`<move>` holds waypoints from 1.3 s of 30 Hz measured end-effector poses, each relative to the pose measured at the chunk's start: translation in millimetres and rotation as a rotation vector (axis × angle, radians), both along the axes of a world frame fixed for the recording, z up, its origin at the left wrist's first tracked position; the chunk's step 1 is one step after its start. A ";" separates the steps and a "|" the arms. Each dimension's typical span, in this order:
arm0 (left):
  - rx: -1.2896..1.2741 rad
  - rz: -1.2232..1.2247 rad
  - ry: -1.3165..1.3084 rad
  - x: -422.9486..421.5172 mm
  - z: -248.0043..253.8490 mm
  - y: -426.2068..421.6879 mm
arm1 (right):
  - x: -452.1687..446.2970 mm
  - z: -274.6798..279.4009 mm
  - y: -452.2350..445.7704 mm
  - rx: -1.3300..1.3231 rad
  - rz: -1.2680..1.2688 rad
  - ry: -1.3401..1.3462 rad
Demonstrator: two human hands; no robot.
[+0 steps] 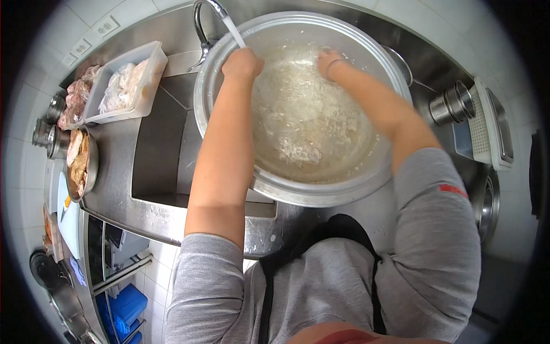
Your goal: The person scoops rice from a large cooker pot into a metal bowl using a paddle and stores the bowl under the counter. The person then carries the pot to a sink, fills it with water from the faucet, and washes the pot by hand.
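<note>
A large round metal basin (312,198) stands over the sink, filled with cloudy, churned water (309,109). My left hand (243,63) is bent down at the basin's left inner side, close under the running tap stream (233,30); its fingers are hidden from me. At the far side of the basin, my right hand (330,63) reaches into the water, with splashing and blur around its fingers. Whether either hand grips anything cannot be made out. Pale shapes under the foam near the front of the basin are too unclear to name.
A curved tap (198,26) rises behind the basin. On the left are a white plastic tub (143,94) with pale contents, bagged meat (80,94) and a metal bowl (91,172) of food pieces. Metal containers (450,106) and a white perforated basket (481,123) stand at the right.
</note>
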State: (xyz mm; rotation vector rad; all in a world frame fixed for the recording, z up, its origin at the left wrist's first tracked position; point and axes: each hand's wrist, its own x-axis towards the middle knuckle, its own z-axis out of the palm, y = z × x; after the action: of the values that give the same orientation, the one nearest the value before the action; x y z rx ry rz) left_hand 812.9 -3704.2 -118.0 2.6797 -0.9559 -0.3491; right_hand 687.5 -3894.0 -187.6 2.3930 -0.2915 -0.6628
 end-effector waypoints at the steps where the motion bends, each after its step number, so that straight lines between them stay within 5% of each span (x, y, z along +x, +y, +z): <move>1: -0.001 -0.006 0.010 -0.5 -3.5 -1.4 | -21.7 0.5 -6.2 -0.033 -0.105 -0.010; 4: 0.079 -0.035 0.007 1.6 -12.7 -8.3 | -97.6 20.1 4.9 0.093 -0.024 0.237; 6: 0.144 -0.057 -0.055 3.0 -17.5 -13.2 | -98.5 41.6 57.3 0.142 -0.137 0.795; 8: 0.138 -0.063 -0.068 4.2 -23.5 -14.9 | -102.5 18.1 60.1 0.611 -0.671 0.810; 10: 0.131 -0.069 -0.085 0.3 -18.9 -15.6 | -77.2 54.4 87.6 0.743 -0.398 0.646; 15: 0.168 -0.146 -0.012 1.5 -19.9 -8.6 | -31.1 36.3 79.9 0.724 -0.386 0.166; 16: 0.173 -0.124 -0.023 2.3 -16.0 -7.0 | -31.8 27.3 78.7 0.886 -0.316 0.055; 19: 0.093 -0.187 0.060 3.5 -10.1 -2.2 | -28.6 22.8 54.7 0.910 -0.192 0.076; 21: -0.286 -0.292 0.245 8.4 -5.4 1.6 | -36.2 27.2 30.6 0.884 -0.147 0.005; 24: -0.432 -0.216 0.172 17.5 -10.9 -3.6 | -44.0 30.5 11.1 0.924 -0.323 -0.189; 31: -0.220 -0.201 0.032 21.3 -25.5 -6.9 | -40.0 3.6 -0.1 0.931 -0.307 -0.447; 35: -0.185 -0.354 0.147 21.1 -39.7 -10.4 | -40.8 6.5 2.3 1.225 -0.368 -0.564; 39: -0.085 -0.511 0.293 1.8 -60.2 -19.1 | -38.0 8.5 15.5 1.138 -0.435 -0.476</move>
State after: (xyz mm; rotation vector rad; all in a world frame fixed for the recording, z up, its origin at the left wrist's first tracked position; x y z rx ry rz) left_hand 814.7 -3723.3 -178.2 2.1925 -1.5039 -0.7597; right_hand 649.5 -3878.5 -179.1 3.6414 -0.8241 -0.4775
